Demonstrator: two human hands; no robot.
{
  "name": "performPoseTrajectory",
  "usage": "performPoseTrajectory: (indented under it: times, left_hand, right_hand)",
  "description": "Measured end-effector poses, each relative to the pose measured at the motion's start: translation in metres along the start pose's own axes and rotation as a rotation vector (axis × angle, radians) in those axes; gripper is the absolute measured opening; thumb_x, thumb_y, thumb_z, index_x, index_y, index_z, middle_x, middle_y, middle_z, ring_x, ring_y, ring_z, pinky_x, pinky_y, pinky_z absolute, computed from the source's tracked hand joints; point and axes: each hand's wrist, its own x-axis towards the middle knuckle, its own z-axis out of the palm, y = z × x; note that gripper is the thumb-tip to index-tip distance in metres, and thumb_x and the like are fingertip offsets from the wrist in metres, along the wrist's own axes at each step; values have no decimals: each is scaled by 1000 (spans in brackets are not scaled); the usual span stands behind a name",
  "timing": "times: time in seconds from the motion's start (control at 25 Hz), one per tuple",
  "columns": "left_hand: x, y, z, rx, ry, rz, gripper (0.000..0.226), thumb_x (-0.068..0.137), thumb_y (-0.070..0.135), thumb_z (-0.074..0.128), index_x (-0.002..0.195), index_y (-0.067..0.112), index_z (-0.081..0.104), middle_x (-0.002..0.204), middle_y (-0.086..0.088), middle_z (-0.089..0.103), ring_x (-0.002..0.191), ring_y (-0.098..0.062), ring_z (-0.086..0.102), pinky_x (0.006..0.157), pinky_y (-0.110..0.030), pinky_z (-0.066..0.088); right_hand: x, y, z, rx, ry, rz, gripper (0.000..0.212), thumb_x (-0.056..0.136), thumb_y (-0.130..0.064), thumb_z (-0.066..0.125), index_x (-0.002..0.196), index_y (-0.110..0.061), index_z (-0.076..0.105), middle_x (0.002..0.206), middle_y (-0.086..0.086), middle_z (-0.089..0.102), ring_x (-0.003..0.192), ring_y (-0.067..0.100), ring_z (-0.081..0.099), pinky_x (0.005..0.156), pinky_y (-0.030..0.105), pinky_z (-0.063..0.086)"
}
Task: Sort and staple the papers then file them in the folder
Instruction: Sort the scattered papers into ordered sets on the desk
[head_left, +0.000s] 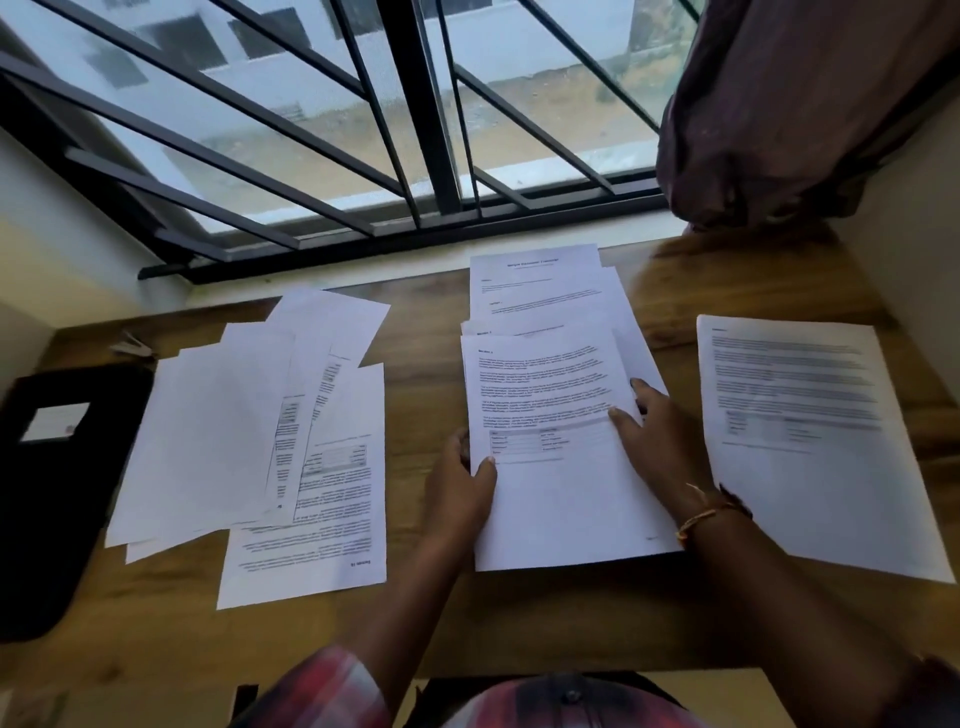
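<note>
Papers (561, 499) of the middle stack lay printed side up on the wooden desk (519, 623), just beyond a plaid sleeve (337, 686) at the near edge. The left hand (457, 483) pinched the stack's left edge, thumb on top of the sheet. The right hand (654, 431) (a thin bracelet (701, 517) on its wrist) rested with fairly straight fingers on the stack's right side, gripping nothing.

To the left, a loose pile (249, 441) of overlapping sheets was fanned out, some blank side up, some with the print upside down. To the right sat a neater stack (810, 441), apart from the middle one. A black folder (62, 493) lay closed at the desk's left end, with a stapler (132, 345) just behind it. More printed sheets (540, 291) poked out behind the middle stack. Beyond the desk stood a barred window (415, 104) and, at right, a dark curtain (779, 104).
</note>
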Motion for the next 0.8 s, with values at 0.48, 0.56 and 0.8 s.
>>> performPoseTrajectory:
  times: [0.48,0.56,0.8]
  left_hand:
    - [9,-2,0,119,63,-22,39,93,22,69,130,29,59,99,15,67,86,-2,65,63,-16,47]
    - [10,-2,0,104,79,-26,34,95,22,67,128,28,60,96,13,67,85,-3,65,64,-18,49]
    - [14,-6,1,113,109,-38,27,97,23,64,124,25,62,92,9,68,84,-5,66,67,-23,54]
  right_hand:
    - [6,-8,1,-294,-4,-53,47,98,-27,68,140,-9,59,126,14,65,109,33,66,88,38,54]
    - [7,-7,2,-309,4,-52,46,97,-27,68,139,-9,60,125,14,64,108,33,66,87,38,54]
    - [12,-3,7,-303,15,-40,48,95,-26,70,139,-11,58,126,13,60,109,33,64,85,38,54]
